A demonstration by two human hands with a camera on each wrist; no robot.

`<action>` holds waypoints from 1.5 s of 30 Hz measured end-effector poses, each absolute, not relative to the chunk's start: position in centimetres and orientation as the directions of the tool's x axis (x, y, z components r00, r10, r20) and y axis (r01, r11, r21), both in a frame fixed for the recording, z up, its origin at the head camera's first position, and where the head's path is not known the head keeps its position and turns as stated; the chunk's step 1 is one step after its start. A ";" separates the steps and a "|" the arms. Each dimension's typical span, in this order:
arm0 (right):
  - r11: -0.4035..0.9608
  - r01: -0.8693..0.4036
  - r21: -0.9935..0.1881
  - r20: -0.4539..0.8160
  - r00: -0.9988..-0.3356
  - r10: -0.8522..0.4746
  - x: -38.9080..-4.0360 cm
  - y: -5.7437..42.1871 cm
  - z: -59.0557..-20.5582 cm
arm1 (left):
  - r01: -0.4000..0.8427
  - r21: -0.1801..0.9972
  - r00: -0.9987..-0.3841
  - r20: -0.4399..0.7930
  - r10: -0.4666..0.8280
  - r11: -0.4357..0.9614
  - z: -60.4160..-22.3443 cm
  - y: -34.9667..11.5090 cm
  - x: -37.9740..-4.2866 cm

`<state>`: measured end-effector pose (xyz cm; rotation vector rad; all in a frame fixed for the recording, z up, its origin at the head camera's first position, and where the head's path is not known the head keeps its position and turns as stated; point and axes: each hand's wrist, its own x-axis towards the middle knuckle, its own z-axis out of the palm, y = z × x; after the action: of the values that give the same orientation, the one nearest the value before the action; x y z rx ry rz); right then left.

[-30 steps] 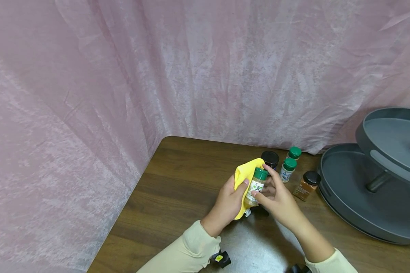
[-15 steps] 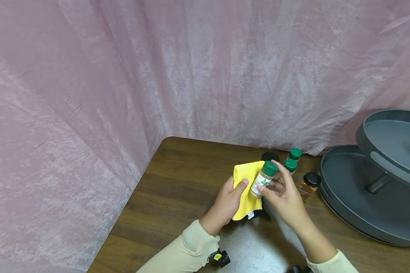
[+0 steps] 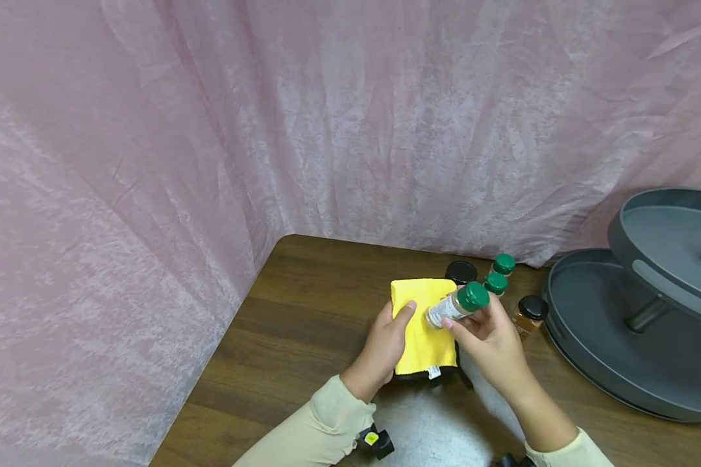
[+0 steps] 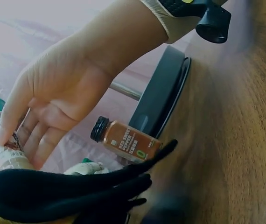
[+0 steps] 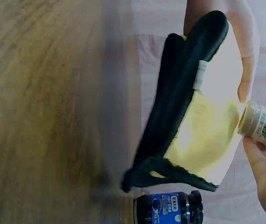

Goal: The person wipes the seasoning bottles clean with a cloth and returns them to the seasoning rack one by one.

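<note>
My left hand (image 3: 383, 344) holds a folded yellow cloth (image 3: 426, 350) with a dark edge and a small white tag, the thumb lying over its front. Between the fingers and thumb of my right hand (image 3: 496, 344) is a spice jar (image 3: 446, 310) with a green cap, tilted so its cap points up and right. The jar's base end is at the cloth's face. In the right wrist view the jar's bottom (image 5: 248, 120) comes right up to the cloth (image 5: 207, 135). The left wrist view shows the right hand (image 4: 63, 93) around the jar, the cloth's dark edge below.
Behind the cloth stands a black-lidded jar (image 3: 461, 272) with a blue label (image 5: 166, 208). Two green-capped jars (image 3: 504, 264) are beside it. A red sweet pepper jar (image 4: 129, 140) stands near a grey two-tier round tray (image 3: 584, 370) at right. A pink curtain hangs behind the table.
My right hand has tipped the spice jar from nearly upright to strongly tilted, its cap moving right. The cloth, earlier wrapped behind the jar, now lies flatter and faces the camera.
</note>
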<state>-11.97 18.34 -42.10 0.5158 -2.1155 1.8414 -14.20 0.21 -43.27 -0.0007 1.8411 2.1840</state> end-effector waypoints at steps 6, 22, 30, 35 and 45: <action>0.193 -0.456 -0.869 0.425 -0.886 -0.183 -12.2 18.4 -42.3 | -0.192 0.969 -0.970 -0.163 0.183 -0.156 -43.2 0.2 -14.4; 0.188 -0.438 -0.879 0.438 -0.898 -0.045 -12.8 19.1 -42.4 | -0.249 0.964 -0.944 -0.219 0.246 -0.098 -42.7 0.4 -13.9; 0.170 -0.439 -0.882 0.417 -0.896 -0.149 -12.3 18.7 -42.4 | -0.226 0.967 -0.944 -0.188 0.271 -0.115 -43.4 0.5 -13.8; 0.168 -0.446 -0.879 0.403 -0.883 -0.238 -12.1 18.6 -42.2 | -0.230 0.966 -0.944 -0.193 0.266 -0.116 -43.7 0.2 -14.1; 0.204 -0.444 -0.872 0.389 -0.883 -0.262 -12.3 18.8 -42.3 | -0.180 0.980 -0.967 -0.162 0.196 -0.081 -43.2 0.0 -14.2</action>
<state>-12.27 18.79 -42.32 0.6856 -2.3129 1.7609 -14.21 0.00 -43.22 0.0167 1.9366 2.1384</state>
